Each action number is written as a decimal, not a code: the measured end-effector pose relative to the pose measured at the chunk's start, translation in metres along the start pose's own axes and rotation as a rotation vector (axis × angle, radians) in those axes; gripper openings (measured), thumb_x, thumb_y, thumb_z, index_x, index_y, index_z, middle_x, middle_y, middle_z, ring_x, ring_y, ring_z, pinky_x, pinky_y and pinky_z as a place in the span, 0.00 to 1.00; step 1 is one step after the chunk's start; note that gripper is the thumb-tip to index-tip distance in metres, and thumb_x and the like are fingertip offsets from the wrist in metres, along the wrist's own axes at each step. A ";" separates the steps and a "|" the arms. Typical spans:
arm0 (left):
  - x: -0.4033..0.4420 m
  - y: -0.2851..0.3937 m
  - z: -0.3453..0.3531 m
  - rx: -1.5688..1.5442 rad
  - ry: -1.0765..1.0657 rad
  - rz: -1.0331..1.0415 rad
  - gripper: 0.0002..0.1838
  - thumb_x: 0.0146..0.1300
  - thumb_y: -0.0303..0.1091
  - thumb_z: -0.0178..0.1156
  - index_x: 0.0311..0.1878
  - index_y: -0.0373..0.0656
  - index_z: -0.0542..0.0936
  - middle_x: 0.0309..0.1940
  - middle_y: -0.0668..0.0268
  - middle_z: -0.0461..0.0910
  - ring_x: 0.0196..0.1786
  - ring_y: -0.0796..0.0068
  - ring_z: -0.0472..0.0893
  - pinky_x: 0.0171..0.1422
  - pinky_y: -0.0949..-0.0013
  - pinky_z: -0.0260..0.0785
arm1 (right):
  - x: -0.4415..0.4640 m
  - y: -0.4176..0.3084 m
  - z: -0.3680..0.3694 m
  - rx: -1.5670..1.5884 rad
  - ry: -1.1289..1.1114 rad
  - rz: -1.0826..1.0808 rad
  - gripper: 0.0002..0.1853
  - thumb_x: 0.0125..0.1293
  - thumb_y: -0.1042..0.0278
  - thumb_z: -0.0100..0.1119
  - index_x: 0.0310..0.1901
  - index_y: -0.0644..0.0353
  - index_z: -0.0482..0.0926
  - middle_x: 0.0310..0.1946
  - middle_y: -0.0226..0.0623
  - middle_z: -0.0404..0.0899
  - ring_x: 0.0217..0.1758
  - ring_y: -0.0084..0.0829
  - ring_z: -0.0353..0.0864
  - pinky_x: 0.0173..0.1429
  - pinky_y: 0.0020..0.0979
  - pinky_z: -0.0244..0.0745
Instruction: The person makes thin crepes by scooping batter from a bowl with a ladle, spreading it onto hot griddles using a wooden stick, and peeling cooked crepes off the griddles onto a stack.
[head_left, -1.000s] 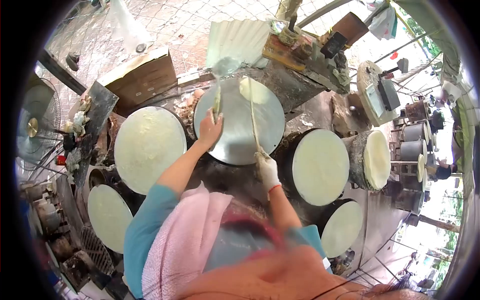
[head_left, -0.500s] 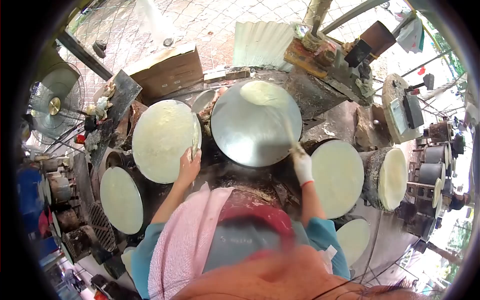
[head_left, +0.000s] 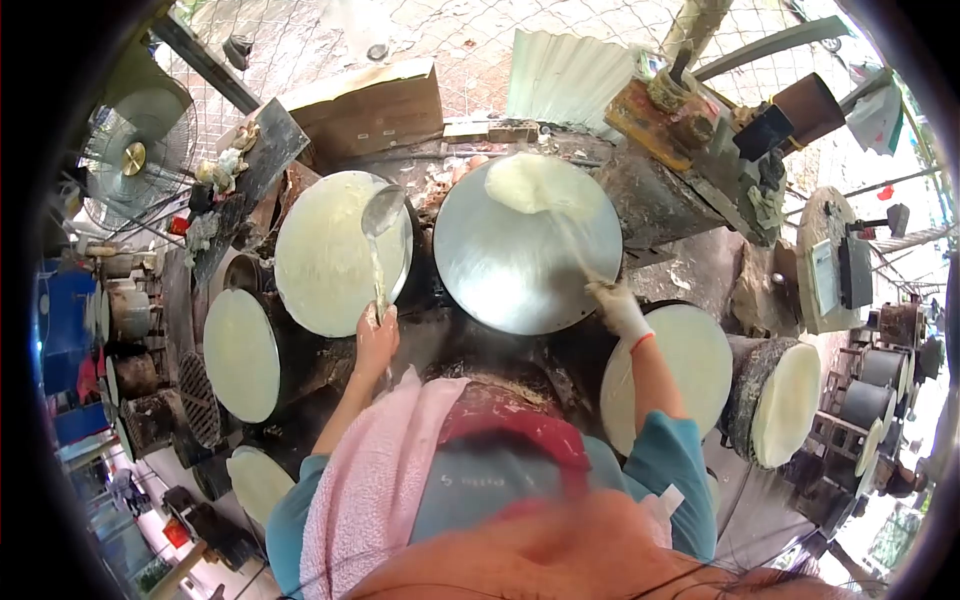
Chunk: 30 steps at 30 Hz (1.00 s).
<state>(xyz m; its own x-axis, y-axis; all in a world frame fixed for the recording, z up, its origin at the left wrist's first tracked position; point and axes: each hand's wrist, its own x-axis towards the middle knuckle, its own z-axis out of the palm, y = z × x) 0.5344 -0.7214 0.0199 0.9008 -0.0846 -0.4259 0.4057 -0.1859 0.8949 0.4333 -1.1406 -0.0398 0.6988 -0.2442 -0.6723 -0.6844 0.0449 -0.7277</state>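
My bare left hand [head_left: 377,340] is closed on the handle of a ladle [head_left: 383,211], whose round bowl is over the upper right part of a batter-covered round plate [head_left: 330,255]. My gloved right hand [head_left: 620,309] grips a thin stick [head_left: 575,245], blurred along its length. The stick reaches over the metal griddle [head_left: 490,270] toward a pale patch of batter [head_left: 535,183] near the griddle's far edge. Most of the griddle's surface is bare metal. The stick's far end is too blurred to make out.
More pale-covered round plates stand at the left [head_left: 241,355] and right [head_left: 675,370]. A cardboard box [head_left: 375,115] and a corrugated sheet [head_left: 565,80] lie beyond the griddle. A fan [head_left: 134,158] is at the far left, and a cluttered stand [head_left: 700,145] is at the upper right.
My left hand has moved from the griddle to the left plate with the ladle. My right hand has shifted right with the stick, and the batter patch looks wider. The view has turned.
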 end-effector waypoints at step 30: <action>0.088 -0.038 0.012 0.965 0.083 0.331 0.13 0.64 0.37 0.55 0.36 0.33 0.71 0.28 0.41 0.77 0.36 0.38 0.78 0.40 0.46 0.69 | 0.044 0.005 -0.062 -0.160 -0.294 -0.116 0.17 0.66 0.64 0.60 0.55 0.58 0.80 0.26 0.22 0.74 0.24 0.14 0.68 0.28 0.18 0.64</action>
<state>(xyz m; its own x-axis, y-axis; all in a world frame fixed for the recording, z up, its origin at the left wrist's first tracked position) 0.5967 -0.7336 -0.0536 0.9678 -0.2134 -0.1338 -0.1296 -0.8775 0.4617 0.4472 -1.2108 -0.0646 0.7879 0.0514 -0.6137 -0.6046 -0.1251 -0.7867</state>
